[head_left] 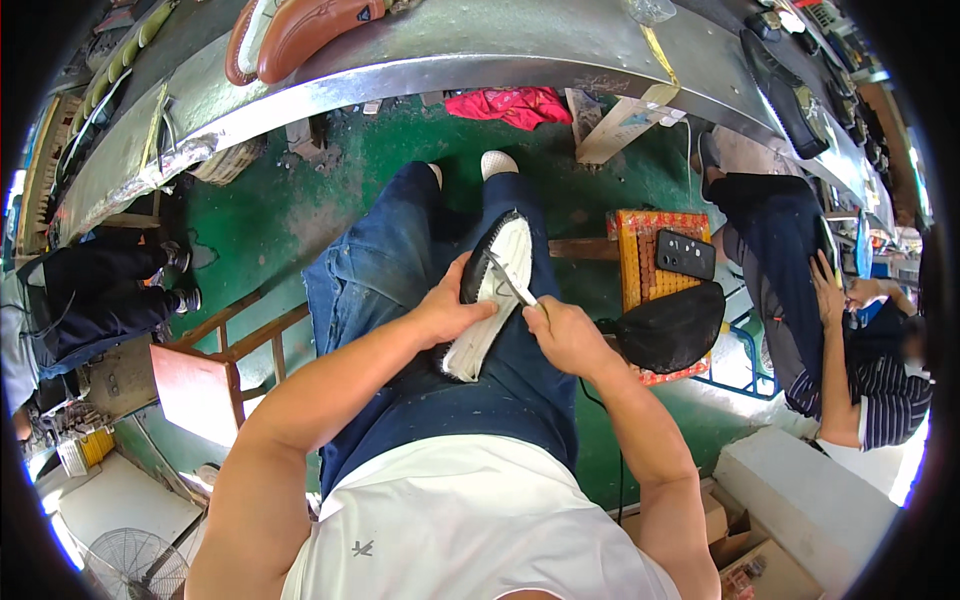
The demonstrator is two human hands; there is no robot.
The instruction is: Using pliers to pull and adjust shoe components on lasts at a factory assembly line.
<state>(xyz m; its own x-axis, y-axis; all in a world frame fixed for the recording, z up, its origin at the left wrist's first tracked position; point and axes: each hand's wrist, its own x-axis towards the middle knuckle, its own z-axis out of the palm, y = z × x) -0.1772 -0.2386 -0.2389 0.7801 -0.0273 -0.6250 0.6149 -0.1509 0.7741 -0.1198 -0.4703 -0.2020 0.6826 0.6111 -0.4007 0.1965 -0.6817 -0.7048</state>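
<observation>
Across the blue denim jeans [375, 255]: white-soled black shoe [484, 335], sole up.
Long axis seven-to-one o'clock; left hand [450, 308] clamped on it, right hand [572, 338] on slim metal blade [507, 276]; grey logo [363, 548] on white shirt [480, 500].

Brown shoes [325, 35] rest on the metal table [500, 45], left of its middle; a black shoe [783, 92] lies on its right part. Beneath the table, a red cloth [512, 106] lies on the green floor [265, 205]. On the table's near side, toward its right end, a beaded seat [641, 272] bears a black phone [686, 254] and, farther from the table, a black bag [672, 328]. Toward the table's left end stands a wooden stool [195, 390]; well apart from the table is a wire-caged fan [130, 560].
</observation>
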